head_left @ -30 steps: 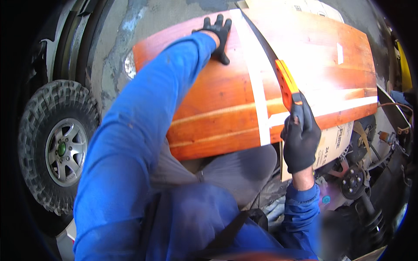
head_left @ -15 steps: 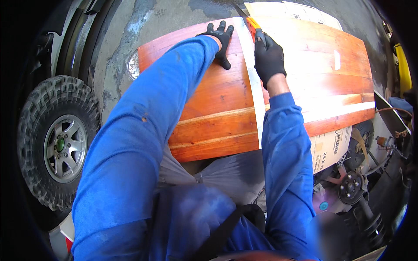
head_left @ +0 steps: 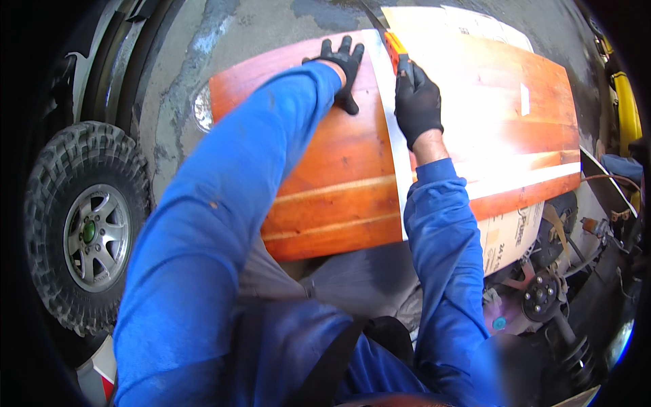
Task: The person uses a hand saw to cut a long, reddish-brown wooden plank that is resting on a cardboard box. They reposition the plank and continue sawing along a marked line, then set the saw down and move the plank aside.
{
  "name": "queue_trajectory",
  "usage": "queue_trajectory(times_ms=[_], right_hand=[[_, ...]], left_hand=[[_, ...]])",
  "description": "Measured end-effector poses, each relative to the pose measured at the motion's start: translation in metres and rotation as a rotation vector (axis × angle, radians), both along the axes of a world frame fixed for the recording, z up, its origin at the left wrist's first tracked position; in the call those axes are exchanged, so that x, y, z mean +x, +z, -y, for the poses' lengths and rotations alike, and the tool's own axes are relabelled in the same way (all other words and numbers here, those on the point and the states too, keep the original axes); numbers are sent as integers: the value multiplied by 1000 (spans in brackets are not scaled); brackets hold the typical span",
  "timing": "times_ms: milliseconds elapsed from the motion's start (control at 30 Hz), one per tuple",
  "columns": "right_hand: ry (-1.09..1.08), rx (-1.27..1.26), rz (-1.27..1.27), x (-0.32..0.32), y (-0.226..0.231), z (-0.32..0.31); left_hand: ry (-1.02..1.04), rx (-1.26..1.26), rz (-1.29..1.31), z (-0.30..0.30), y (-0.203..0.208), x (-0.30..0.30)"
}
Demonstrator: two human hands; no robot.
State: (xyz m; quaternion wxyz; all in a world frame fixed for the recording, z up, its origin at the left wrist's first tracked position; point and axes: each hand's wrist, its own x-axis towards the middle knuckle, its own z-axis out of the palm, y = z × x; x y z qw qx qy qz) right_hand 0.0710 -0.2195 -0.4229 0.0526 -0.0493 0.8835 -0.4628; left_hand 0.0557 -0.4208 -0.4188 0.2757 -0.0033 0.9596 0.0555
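My right hand (head_left: 418, 102), in a black glove, is wrapped round the grey and orange handle of a hand saw (head_left: 396, 51). Its dark blade points away from me past the far edge of an orange-brown wooden board (head_left: 332, 220). A pale straight strip (head_left: 391, 129) crosses the board from far edge to near edge, just left of that hand. To the left of the strip, my gloved left hand (head_left: 346, 68) lies flat on the board near its far edge, fingers spread. Bright glare washes out the right part of the board, hiding detail there.
Cardboard (head_left: 512, 237) shows beneath the board at right, and more cardboard (head_left: 475, 24) beyond it. A knobbly off-road wheel (head_left: 85, 230) stands at left. A hub and suspension parts (head_left: 542, 295) are at lower right. Something yellow (head_left: 627, 112) is at far right.
The view has shifted a little, and everything sits slightly differently in it. The right hand with the saw has come a touch nearer. The left hand stays flat on the board.
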Motion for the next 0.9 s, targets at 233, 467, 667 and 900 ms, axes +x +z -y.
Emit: queue_trajectory(times_ms=[233,467,667,900], right_hand=[[-159,7,401,129,140,-69],[28,120,-1,-3,26,7],[-4,47,49,-30,8,14],[0,48,111,95,97,-51]], left_hand=[[16,57,18,-4,3,0],[16,19,20,-4,-2,4],[5,12,-6,0,-4,1],[-11,-2,-5,0,-1,3]])
